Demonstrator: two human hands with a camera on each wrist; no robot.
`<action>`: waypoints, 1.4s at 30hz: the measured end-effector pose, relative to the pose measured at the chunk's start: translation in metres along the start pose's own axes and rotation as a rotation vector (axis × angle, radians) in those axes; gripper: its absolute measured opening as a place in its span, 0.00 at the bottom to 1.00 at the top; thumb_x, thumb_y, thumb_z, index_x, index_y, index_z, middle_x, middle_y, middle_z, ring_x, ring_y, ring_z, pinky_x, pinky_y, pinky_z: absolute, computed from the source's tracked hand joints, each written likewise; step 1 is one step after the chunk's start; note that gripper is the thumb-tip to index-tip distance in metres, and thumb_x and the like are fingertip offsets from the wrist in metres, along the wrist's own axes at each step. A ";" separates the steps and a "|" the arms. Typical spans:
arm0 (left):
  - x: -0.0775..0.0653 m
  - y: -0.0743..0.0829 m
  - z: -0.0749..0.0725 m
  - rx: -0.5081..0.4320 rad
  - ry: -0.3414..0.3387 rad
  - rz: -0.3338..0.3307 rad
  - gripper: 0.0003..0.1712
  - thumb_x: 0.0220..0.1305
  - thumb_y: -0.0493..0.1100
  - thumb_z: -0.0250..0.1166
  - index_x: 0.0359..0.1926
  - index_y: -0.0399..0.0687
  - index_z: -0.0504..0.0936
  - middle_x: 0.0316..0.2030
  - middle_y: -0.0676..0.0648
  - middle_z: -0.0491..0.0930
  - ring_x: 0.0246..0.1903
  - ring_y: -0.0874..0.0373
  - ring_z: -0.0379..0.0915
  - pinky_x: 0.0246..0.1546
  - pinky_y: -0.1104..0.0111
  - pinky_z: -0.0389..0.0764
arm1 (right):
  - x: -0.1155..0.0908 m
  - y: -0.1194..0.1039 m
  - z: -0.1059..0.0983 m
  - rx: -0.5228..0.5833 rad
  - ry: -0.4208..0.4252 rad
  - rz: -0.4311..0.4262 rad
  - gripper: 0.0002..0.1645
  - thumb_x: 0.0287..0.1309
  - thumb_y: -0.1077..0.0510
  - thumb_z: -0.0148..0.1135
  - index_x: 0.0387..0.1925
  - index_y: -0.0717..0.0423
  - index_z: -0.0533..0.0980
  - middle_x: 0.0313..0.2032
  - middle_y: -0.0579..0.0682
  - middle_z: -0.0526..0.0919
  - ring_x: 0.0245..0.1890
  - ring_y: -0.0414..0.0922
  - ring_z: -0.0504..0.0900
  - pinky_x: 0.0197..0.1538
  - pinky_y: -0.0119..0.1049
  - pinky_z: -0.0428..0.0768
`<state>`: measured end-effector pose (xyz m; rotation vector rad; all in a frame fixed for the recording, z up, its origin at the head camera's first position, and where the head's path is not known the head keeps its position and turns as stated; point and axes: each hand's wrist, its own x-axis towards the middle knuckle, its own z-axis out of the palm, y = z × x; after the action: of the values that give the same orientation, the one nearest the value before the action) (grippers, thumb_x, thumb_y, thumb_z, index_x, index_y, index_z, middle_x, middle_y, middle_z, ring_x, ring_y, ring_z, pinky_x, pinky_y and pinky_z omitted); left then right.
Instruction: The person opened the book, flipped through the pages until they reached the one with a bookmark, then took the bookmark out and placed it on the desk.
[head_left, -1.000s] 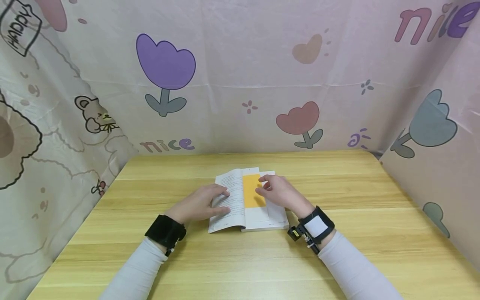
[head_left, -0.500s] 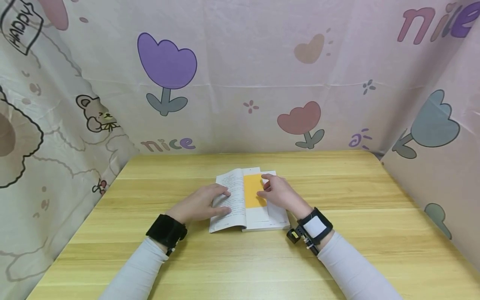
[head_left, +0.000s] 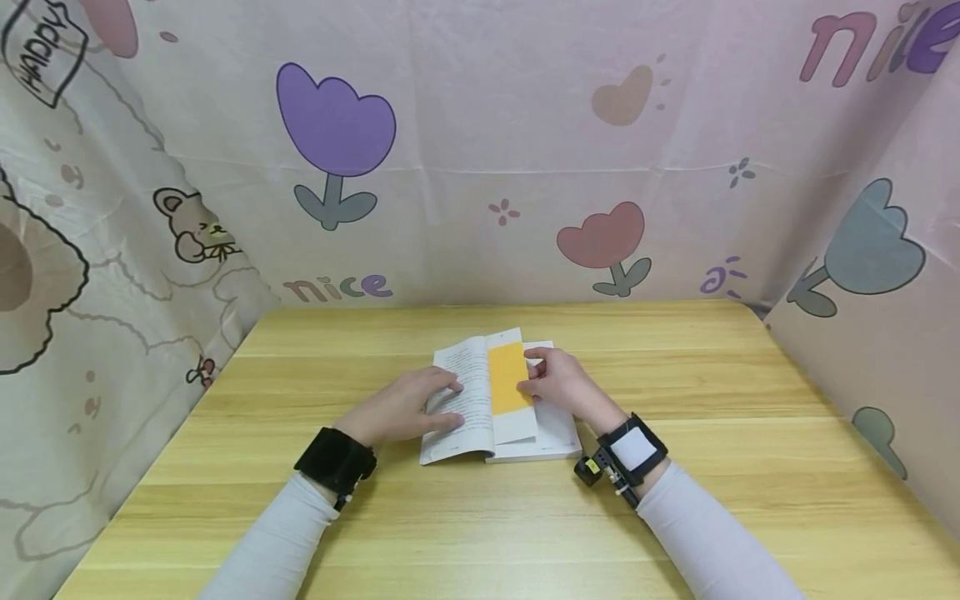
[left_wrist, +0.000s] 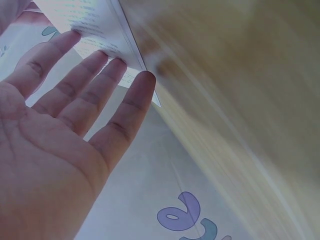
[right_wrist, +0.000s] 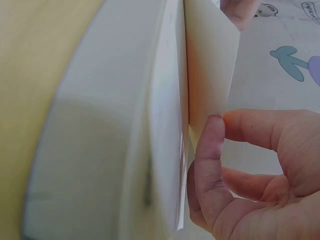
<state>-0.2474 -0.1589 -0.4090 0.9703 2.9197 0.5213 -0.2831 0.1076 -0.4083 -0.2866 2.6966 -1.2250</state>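
Note:
An open book (head_left: 555, 446) lies on the wooden table, printed text on its left page (head_left: 471, 367). My left hand (head_left: 401, 406) rests its spread fingers on that page; the left wrist view shows the fingertips (left_wrist: 137, 85) touching the paper. Over the right half stands a slightly raised white leaf (head_left: 513, 427) with an orange-yellow block on it. My right hand (head_left: 566, 382) pinches this leaf by its outer edge. In the right wrist view, thumb and index finger meet at the edge of the leaf (right_wrist: 212, 65), which stands away from the pages (right_wrist: 167, 100) beneath.
The wooden table (head_left: 480, 533) reaches out around the book on all sides. A patterned cloth (head_left: 450, 150) hangs behind the table and along both sides. Each wrist wears a black strap, the right one with a small camera (head_left: 588, 471).
The leaf with the orange-yellow block has risen a little off the pages beneath it. My right fingers have closed on its edge. My left hand has stayed on the left page.

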 end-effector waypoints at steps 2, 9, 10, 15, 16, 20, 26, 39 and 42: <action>0.001 0.000 0.000 0.000 -0.001 0.000 0.29 0.59 0.63 0.64 0.55 0.52 0.78 0.59 0.51 0.73 0.60 0.57 0.64 0.60 0.63 0.64 | 0.000 0.000 -0.001 0.022 0.000 0.017 0.38 0.53 0.60 0.70 0.65 0.62 0.67 0.33 0.52 0.77 0.28 0.44 0.77 0.30 0.32 0.78; 0.001 -0.001 0.002 -0.002 -0.005 -0.004 0.29 0.59 0.64 0.63 0.55 0.53 0.77 0.59 0.52 0.73 0.60 0.59 0.64 0.60 0.64 0.64 | 0.000 0.003 0.000 0.068 0.005 0.034 0.36 0.53 0.60 0.70 0.63 0.60 0.69 0.33 0.52 0.78 0.27 0.45 0.79 0.31 0.33 0.79; 0.001 -0.001 0.001 -0.002 -0.004 -0.005 0.29 0.59 0.64 0.63 0.55 0.53 0.78 0.59 0.52 0.73 0.60 0.59 0.64 0.60 0.63 0.64 | 0.000 0.003 0.000 0.066 0.005 0.032 0.35 0.54 0.60 0.70 0.63 0.60 0.69 0.32 0.52 0.78 0.27 0.45 0.78 0.30 0.33 0.79; 0.000 -0.001 0.001 -0.002 0.002 0.004 0.29 0.59 0.63 0.63 0.54 0.53 0.78 0.58 0.51 0.73 0.59 0.58 0.65 0.60 0.63 0.65 | 0.001 0.003 0.000 0.086 0.006 0.031 0.34 0.55 0.60 0.69 0.62 0.59 0.69 0.31 0.52 0.77 0.25 0.45 0.77 0.29 0.33 0.78; 0.000 -0.001 0.001 -0.002 0.002 0.004 0.29 0.59 0.63 0.63 0.54 0.53 0.78 0.58 0.51 0.73 0.59 0.58 0.65 0.60 0.63 0.65 | 0.001 0.003 0.000 0.092 0.005 0.030 0.34 0.55 0.60 0.69 0.62 0.59 0.69 0.30 0.52 0.77 0.25 0.45 0.77 0.28 0.33 0.78; 0.000 -0.002 0.000 -0.001 0.000 0.004 0.28 0.60 0.64 0.63 0.54 0.53 0.78 0.58 0.52 0.73 0.59 0.58 0.65 0.60 0.64 0.65 | 0.002 0.003 -0.001 0.116 0.003 0.028 0.33 0.54 0.61 0.69 0.61 0.59 0.70 0.30 0.53 0.77 0.25 0.45 0.78 0.29 0.33 0.79; 0.000 -0.003 0.002 -0.009 0.003 0.009 0.29 0.59 0.63 0.63 0.55 0.52 0.78 0.58 0.51 0.73 0.59 0.57 0.65 0.60 0.63 0.65 | 0.003 0.003 -0.002 0.146 -0.003 0.032 0.33 0.54 0.61 0.69 0.61 0.59 0.70 0.31 0.53 0.78 0.25 0.45 0.79 0.29 0.34 0.81; 0.000 -0.004 0.003 -0.027 0.027 0.021 0.28 0.59 0.63 0.64 0.54 0.51 0.79 0.58 0.50 0.74 0.59 0.57 0.66 0.59 0.63 0.66 | 0.005 0.007 -0.016 0.184 0.016 0.033 0.34 0.55 0.64 0.68 0.63 0.56 0.69 0.35 0.55 0.77 0.29 0.47 0.79 0.32 0.35 0.83; 0.001 -0.004 0.005 -0.018 0.028 0.007 0.28 0.59 0.63 0.64 0.53 0.52 0.79 0.57 0.51 0.74 0.58 0.58 0.66 0.59 0.64 0.66 | 0.005 0.008 -0.018 0.195 0.011 0.020 0.34 0.55 0.64 0.68 0.64 0.57 0.69 0.34 0.56 0.77 0.29 0.47 0.79 0.34 0.37 0.83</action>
<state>-0.2498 -0.1599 -0.4145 0.9793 2.9322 0.5652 -0.2932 0.1252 -0.4029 -0.2263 2.5565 -1.4732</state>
